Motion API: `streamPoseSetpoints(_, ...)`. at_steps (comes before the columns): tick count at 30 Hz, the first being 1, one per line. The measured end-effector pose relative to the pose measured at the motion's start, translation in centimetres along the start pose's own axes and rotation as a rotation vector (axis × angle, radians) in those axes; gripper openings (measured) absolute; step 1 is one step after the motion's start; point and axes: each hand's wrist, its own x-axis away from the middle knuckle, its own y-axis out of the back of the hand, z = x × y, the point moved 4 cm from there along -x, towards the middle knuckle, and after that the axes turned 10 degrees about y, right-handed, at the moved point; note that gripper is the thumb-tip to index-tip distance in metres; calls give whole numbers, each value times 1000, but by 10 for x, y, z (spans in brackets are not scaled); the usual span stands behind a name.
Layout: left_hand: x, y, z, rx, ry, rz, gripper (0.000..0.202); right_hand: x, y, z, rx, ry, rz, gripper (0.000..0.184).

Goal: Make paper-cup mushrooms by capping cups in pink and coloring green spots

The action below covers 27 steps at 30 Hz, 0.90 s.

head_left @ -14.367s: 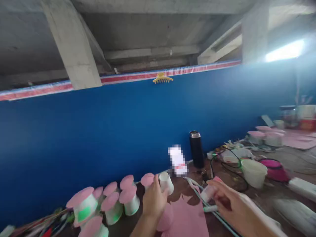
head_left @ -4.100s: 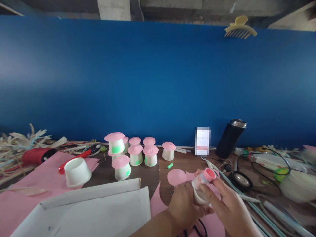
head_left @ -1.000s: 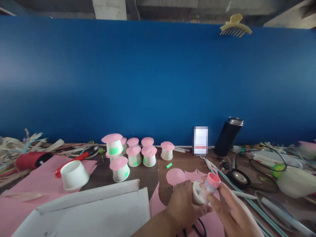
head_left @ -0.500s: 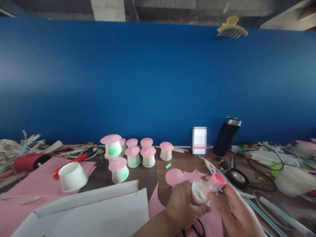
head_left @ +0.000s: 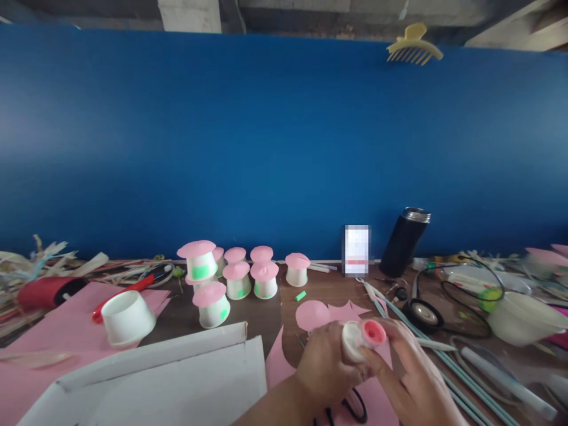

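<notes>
One cup [head_left: 350, 344], white, tapered, prob. paper; in L hand [head_left: 326, 362], fingers wrapped round it. Clock centre = cup.
One tube [head_left: 374, 332], pale body, pink round end; R hand [head_left: 406, 373], fingers narrow, pinching it at cup's end (touching or just over: can't tell).
Step, as judged: tube being worked at cup's end, prob. glue. Next move calls for firm L hold, light even R pass round edge.
Disc [head_left: 313, 316], thin flat pink paper, 10 o'clock, near, on dark surface [head_left: 277, 313].
Sev. capped cups [head_left: 238, 287], pink tops, green patches, 10 o'clock, farther.
1 spare cup [head_left: 128, 319], smooth, 9 o'clock, well apart.
1 box [head_left: 155, 358], white card, approx. 9 o'clock.
1 flask [head_left: 404, 245], dark, metal neck, 1 o'clock.
</notes>
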Motion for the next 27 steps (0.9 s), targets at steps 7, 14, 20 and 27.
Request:
streamPoseSetpoints(7, 1, 0, -2, -2, -47, -28, 30, 5, 3, -9, -101, -147, -28, 32)
streamPoseSetpoints(14, 1, 1, -3, -38, -51, -21, 27, 2, 1, -8, -66, -117, -6, 31)
streamPoseSetpoints(20, -1, 0, 1, -43, -40, -50, 28, 1, 1, -5, -88, -78, 9, 30)
streamPoseSetpoints(27, -1, 2, 2, -19, -70, -54, 33, 11, -4, -14, -275, -226, 60, 39)
